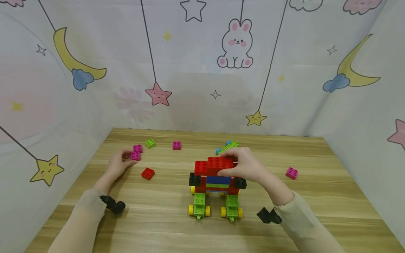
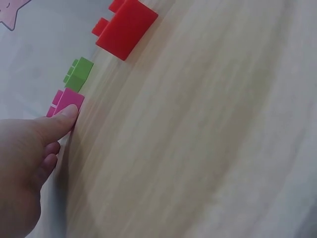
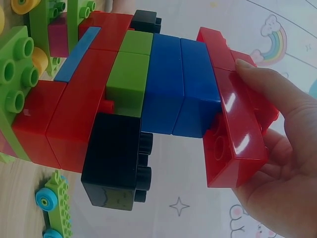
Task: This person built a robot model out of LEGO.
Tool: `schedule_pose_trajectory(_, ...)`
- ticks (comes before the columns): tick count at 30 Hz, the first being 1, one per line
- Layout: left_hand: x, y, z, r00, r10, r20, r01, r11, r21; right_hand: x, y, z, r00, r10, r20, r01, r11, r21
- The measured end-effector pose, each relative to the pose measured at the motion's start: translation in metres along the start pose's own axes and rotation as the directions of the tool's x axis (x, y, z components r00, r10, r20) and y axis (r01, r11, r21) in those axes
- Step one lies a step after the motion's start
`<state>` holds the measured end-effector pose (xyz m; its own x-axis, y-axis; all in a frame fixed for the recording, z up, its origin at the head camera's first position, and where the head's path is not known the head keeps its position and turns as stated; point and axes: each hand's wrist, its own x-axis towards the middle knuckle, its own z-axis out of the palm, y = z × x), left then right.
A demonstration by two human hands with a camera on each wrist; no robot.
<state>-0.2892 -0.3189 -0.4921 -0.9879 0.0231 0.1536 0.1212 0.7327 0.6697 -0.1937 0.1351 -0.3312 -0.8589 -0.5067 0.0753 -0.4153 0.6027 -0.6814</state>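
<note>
A block figure stands at mid-table on green wheeled bases [image 1: 199, 200] with yellow wheels. Its body has red, green and blue bricks [image 3: 166, 84], and a black brick [image 3: 111, 158] juts out at each side. Red bricks [image 3: 240, 119] form its top, gripped by my right hand [image 1: 245, 165] between thumb and fingers. At the left of the table, my left hand [image 1: 118, 163] pinches a pink brick [image 1: 135, 156] with thumb and fingers. Another pink brick [image 1: 137, 148] lies right behind it; whether they touch I cannot tell.
A red brick [image 1: 147, 173] lies right of the left hand. Behind are a green brick [image 1: 150, 143] and a pink brick [image 1: 177, 145]. A green base with blue wheels [image 1: 228, 147] lies behind the figure. One pink brick [image 1: 291, 173] sits far right. Printed cloth [image 1: 196, 116] walls the table's back.
</note>
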Motion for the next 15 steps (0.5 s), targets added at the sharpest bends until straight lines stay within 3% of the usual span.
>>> schedule_pose_trajectory(15,-0.0036,0.0022,-0.0052,0.998,-0.035,0.055,0.036,0.999,-0.011,-0.0004,-0.0002,-0.0002,1.000,0.005,0.006,-0.005,1.000,0.000)
